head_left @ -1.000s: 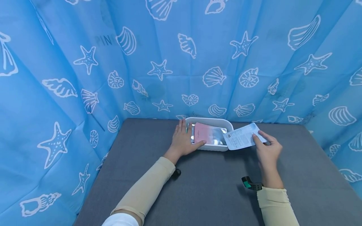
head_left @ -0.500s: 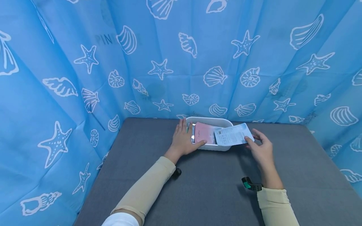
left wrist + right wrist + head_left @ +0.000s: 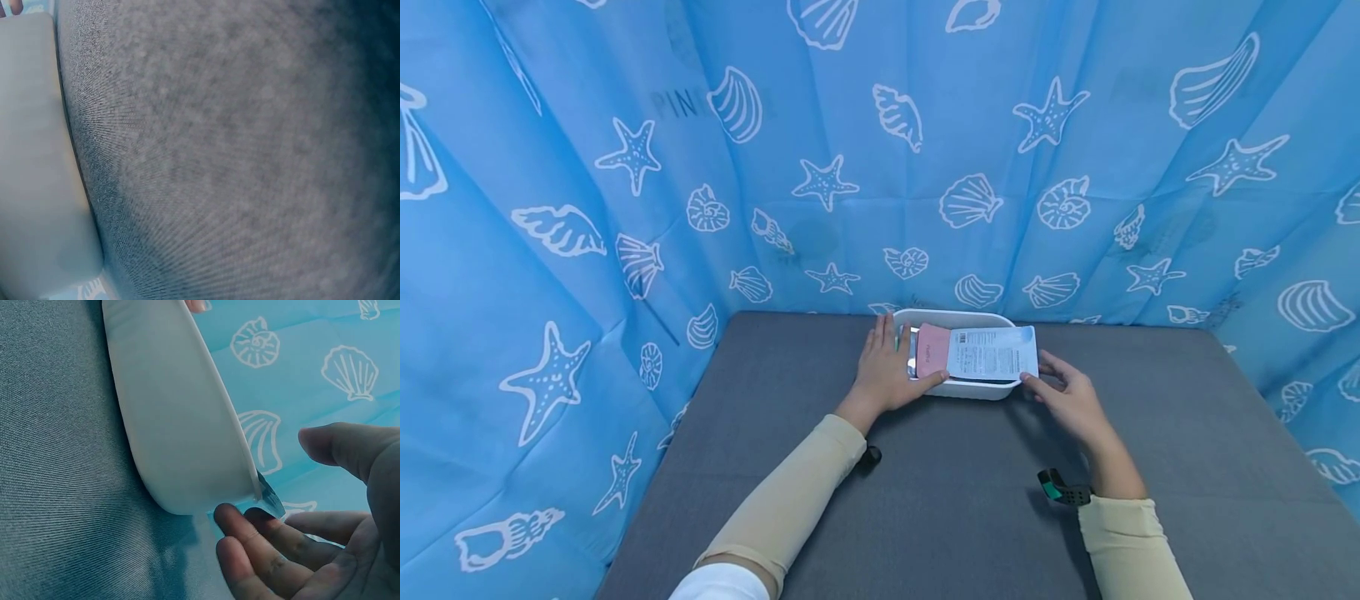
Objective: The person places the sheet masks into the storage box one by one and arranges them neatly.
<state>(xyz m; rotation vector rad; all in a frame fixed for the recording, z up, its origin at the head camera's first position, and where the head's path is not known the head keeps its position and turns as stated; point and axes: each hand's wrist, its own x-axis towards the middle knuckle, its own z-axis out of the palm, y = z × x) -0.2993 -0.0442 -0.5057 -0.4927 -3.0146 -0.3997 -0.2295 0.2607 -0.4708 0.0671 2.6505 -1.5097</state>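
A white oblong plastic container (image 3: 970,391) stands at the back of the table. In it lie flat sachets: a pink one (image 3: 932,347) and, over its right part, a light blue one (image 3: 992,353) with printed text. The blue sachet's right end juts past the container's right rim. My left hand (image 3: 883,372) rests on the container's left end, fingers spread, thumb along the front rim. Close by the blue sachet's right end is my right hand (image 3: 1071,404). In the right wrist view its thumb stands away from the fingers, which are beside a dark sachet corner (image 3: 269,495).
A grey cloth covers the table (image 3: 955,500). Just behind the container hangs a blue curtain (image 3: 880,183) with white shell and starfish prints. A black and green band (image 3: 1063,489) sits at the right wrist.
My right hand has moved left, bringing the blue sachet over the container and laying it on the pink one. The right thumb has come off it. The left hand has stayed put.
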